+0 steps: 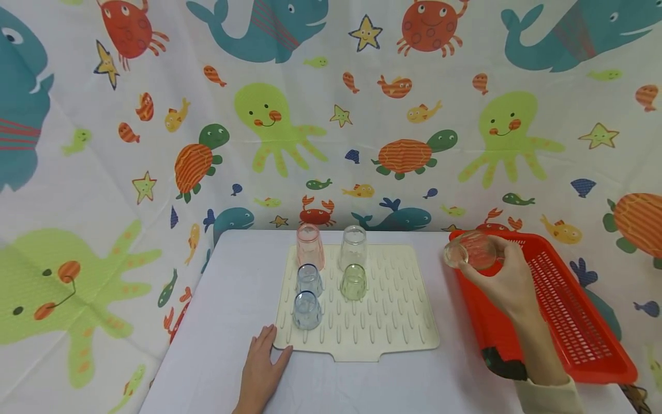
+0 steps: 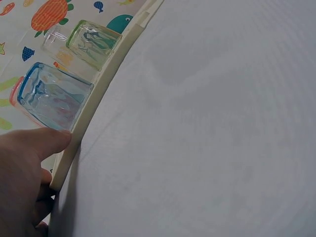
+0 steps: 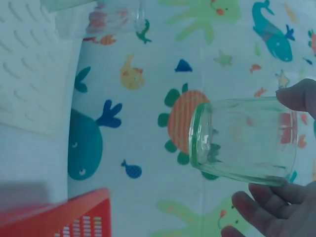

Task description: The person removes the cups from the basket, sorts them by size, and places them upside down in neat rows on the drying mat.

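Observation:
My right hand holds a greenish glass tumbler tilted on its side, thumb on one side and fingers on the other. In the head view, this tumbler overlaps the far left end of a red basket. My left hand touches the near left corner of a cream draining tray, its thumb at the edge. Glasses stand upside down on the tray: a pink glass and a clear glass at the back, a green glass, and two blue ones at the left.
The tray's right half shows raised ribs and no glasses. White cloth covers the table around it. Behind hangs a curtain printed with sea animals. A black patch shows on the basket's near left side, beside my right forearm.

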A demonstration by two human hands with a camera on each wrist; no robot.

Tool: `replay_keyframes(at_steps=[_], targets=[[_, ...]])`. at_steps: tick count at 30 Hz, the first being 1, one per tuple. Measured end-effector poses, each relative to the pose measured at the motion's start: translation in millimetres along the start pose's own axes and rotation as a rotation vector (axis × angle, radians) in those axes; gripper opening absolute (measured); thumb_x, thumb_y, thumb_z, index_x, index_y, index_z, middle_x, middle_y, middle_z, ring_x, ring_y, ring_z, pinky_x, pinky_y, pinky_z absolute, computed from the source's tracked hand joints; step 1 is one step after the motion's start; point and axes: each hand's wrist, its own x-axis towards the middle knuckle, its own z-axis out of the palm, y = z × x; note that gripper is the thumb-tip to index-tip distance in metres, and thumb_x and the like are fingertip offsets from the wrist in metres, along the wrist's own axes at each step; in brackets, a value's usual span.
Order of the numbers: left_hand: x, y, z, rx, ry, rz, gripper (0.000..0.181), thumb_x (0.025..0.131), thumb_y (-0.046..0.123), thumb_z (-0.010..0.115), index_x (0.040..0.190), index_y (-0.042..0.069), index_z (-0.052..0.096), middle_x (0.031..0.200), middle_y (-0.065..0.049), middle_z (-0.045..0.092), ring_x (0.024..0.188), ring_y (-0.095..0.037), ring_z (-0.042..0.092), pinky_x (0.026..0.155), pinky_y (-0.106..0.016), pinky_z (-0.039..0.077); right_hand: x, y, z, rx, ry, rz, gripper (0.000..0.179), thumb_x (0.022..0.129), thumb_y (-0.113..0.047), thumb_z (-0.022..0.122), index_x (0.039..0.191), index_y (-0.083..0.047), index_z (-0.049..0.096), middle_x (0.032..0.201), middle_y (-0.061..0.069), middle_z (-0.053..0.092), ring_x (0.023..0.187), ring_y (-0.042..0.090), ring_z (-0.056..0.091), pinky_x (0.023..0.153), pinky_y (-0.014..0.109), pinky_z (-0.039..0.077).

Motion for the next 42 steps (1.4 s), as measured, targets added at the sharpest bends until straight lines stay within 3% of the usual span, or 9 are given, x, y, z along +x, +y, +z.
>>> replay_keyframes(at_steps=[11,28,35,42], targets=[[-0.1,1.3,-1.1,-0.001,-0.013,-0.010,0.071,0.091,0.039,0.071,0.144,-0.002,0.049,0.154,-0.018,0.046,0.150,-0.036,0.033,0.128,-0.053,0.019,-19.7,-25,14,-0.008,-0.076,-0.081,0.086,0.080,-0.030,0.085,0.146,-0.002,0.038,0.135,0.021,0.050,0.121,0.039,0.049,0.088,0.066,0.057],[1.0,4.4,-3.9,-0.023,-0.040,-0.033,0.070,0.092,0.039,0.070,0.144,-0.002,0.049,0.154,-0.018,0.045,0.150,-0.038,0.033,0.128,-0.052,0.020,-41.5,-45,33,-0.033,-0.176,-0.236,0.084,0.070,-0.024,0.090,0.139,-0.002,0.047,0.130,0.014,0.056,0.116,0.030,0.056,0.096,0.063,0.056],[3.3,3.4,-4.8,-0.042,-0.039,-0.033,0.068,0.092,0.039,0.071,0.143,-0.002,0.051,0.153,-0.018,0.048,0.149,-0.037,0.035,0.128,-0.052,0.021,-48.0,-53,43,-0.036,-0.218,-0.253,0.084,0.068,-0.027,0.091,0.138,-0.008,0.049,0.127,0.011,0.061,0.117,0.029,0.058,0.097,0.066,0.054],[3.7,3.7,-5.9,-0.053,-0.044,-0.047,0.068,0.092,0.039,0.071,0.142,-0.002,0.051,0.152,-0.018,0.048,0.149,-0.037,0.035,0.128,-0.052,0.021,-53.3,-56,55,-0.040,-0.244,-0.282,0.083,0.067,-0.030,0.091,0.137,-0.009,0.051,0.126,0.008,0.062,0.113,0.025,0.060,0.095,0.060,0.058]])
